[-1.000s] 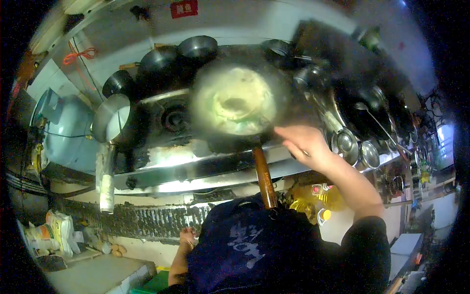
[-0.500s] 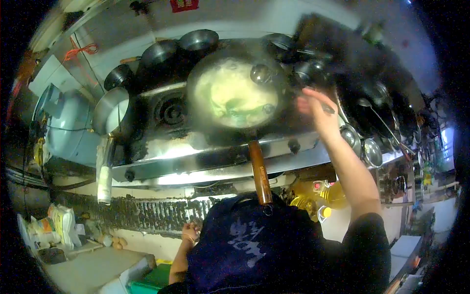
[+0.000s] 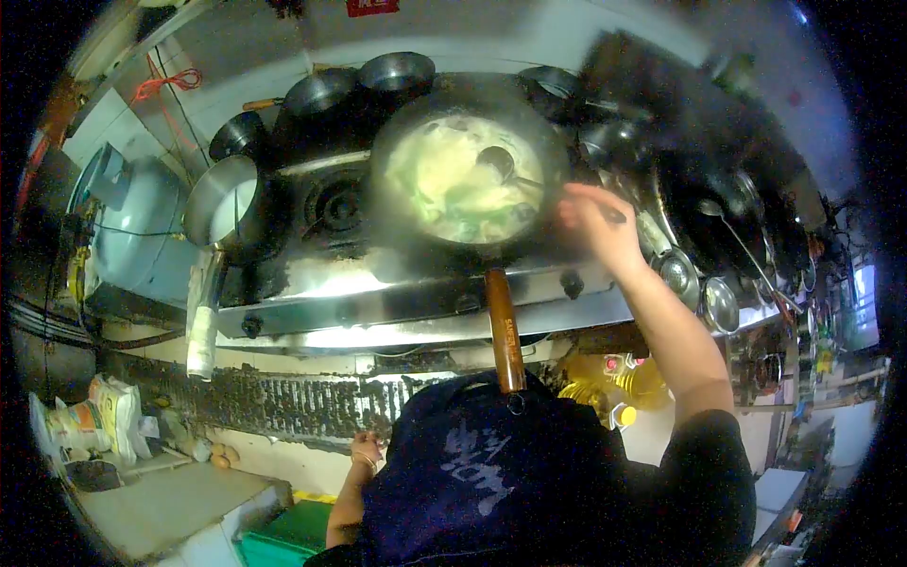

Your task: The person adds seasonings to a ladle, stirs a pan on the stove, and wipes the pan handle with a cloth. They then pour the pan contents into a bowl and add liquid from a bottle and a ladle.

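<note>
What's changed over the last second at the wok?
The right hand moved from the near edge of the wok to its right side, gripping the ladle, whose bowl now sits in the pale green liquid. The wooden handle and the low left hand stayed put.

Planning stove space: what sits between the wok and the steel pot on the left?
In the head view, a burner with no pan on it lies between wok and steel pot.

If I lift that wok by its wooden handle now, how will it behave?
Probably heavy and front-loaded: the wok is wide and holds pale broth far from the single wooden handle. The broth would likely slosh if tilted. The ladle, held by the right hand, rests inside and could slide.
</note>
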Demonstrator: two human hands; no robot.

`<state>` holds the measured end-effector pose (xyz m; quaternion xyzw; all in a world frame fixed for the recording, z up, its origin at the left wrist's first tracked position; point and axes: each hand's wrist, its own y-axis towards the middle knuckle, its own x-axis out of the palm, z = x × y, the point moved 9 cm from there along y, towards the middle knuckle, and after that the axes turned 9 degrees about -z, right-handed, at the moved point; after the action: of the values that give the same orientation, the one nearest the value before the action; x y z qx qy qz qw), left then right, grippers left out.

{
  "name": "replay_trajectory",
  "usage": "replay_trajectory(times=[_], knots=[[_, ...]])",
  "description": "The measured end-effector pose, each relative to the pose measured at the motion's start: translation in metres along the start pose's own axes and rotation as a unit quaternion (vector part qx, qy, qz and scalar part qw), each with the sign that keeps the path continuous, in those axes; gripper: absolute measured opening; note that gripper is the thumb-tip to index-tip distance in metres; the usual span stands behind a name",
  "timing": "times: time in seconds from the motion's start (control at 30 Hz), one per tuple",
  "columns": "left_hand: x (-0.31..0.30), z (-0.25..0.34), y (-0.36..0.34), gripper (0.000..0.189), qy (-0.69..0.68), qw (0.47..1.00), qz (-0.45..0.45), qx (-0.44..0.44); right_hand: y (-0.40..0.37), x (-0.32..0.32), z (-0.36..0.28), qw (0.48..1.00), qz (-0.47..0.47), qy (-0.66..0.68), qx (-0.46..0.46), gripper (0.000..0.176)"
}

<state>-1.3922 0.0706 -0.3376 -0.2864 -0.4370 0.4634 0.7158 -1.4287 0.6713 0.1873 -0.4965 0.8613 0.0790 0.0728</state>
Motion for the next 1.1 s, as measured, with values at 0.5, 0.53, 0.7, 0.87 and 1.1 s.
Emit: replay_trajectory(times=[0.5,0.53,0.7,0.87,1.1], knots=[[0.021,0.007,0.005,0.015,0.053,0.998,-0.016,0.013,-0.058,-0.023,-0.085,0.984,0.045,0.166,-0.051,0.029],[0.023,0.01,0.005,0.016,0.082,0.997,-0.014,0.0,-0.066,-0.023,-0.095,0.982,0.035,0.176,-0.06,0.029],[0.044,0.03,-0.013,0.019,0.157,0.987,0.003,-0.043,-0.105,-0.025,-0.14,0.968,0.015,0.233,-0.087,0.027],[0.028,0.032,0.001,0.026,0.26,0.963,0.052,0.042,-0.146,-0.035,-0.193,0.967,0.015,0.059,-0.246,0.019],[0.029,0.036,0.014,0.037,0.439,0.885,0.146,0.053,-0.152,0.005,-0.237,0.756,-0.482,0.285,-0.338,0.005]])
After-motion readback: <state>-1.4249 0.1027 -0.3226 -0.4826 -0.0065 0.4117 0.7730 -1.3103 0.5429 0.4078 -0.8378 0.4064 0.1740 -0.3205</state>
